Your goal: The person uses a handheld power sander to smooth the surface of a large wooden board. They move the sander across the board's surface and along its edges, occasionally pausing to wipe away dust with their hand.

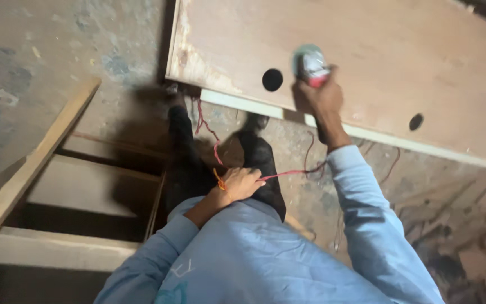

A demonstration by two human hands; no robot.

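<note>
My right hand (pixel 323 97) reaches forward and grips a small power tool (pixel 309 63) with a red and grey body, held over a large plywood board (pixel 400 62). A round hole (pixel 272 80) sits in the board just left of the tool, and a second hole (pixel 416 121) lies further right. My left hand (pixel 242 183) is by my waist, fingers closed around a thin red cord (pixel 288 172) that runs toward the right arm. An orange thread circles the left wrist.
A wooden frame with shelves (pixel 46 186) stands at the lower left. The concrete floor (pixel 40 62) is dusty and stained. My dark trouser legs (pixel 182 152) and shoes stand at the board's near edge. Loose wires (pixel 390 164) lie on the floor to the right.
</note>
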